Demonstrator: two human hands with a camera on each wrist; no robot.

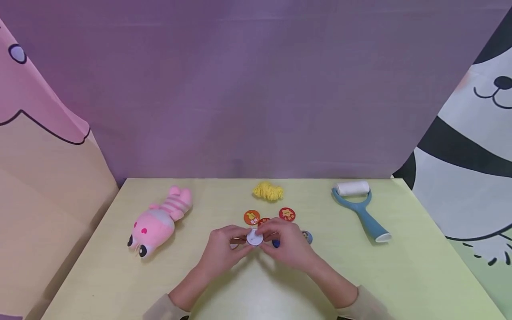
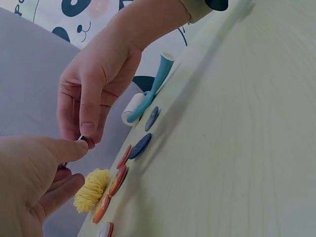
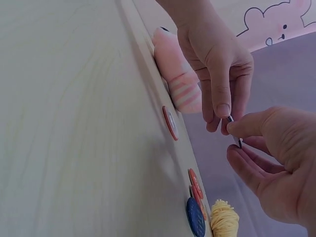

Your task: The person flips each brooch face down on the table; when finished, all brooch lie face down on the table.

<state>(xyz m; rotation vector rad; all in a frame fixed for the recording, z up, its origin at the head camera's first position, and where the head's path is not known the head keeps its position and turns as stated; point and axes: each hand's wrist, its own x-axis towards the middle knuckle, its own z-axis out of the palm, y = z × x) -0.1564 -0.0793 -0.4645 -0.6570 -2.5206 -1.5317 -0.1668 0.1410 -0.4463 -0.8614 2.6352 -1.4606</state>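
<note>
A small round badge [image 1: 254,238] with a whitish face turned up is held over the table between both hands. My left hand [image 1: 222,250] pinches its left edge between thumb and fingers. On the opposite edge, my right hand [image 1: 291,245] pinches it the same way. The right wrist view shows the held badge [image 3: 235,132] as a thin disc, nearly edge-on. Beneath and around the hands lie several badges: an orange one [image 1: 252,217], a red one [image 1: 287,214], a dark blue one [image 2: 140,146] and a red-rimmed one [image 3: 170,123]. The hands partly cover some of them in the head view.
A pink plush toy [image 1: 155,226] lies at the left of the table [image 1: 416,275]. Yellow yarn [image 1: 268,191] sits behind the badges. To the right is a lint roller [image 1: 362,211] with a blue handle. A purple cloth [image 1: 256,89] hangs behind the table.
</note>
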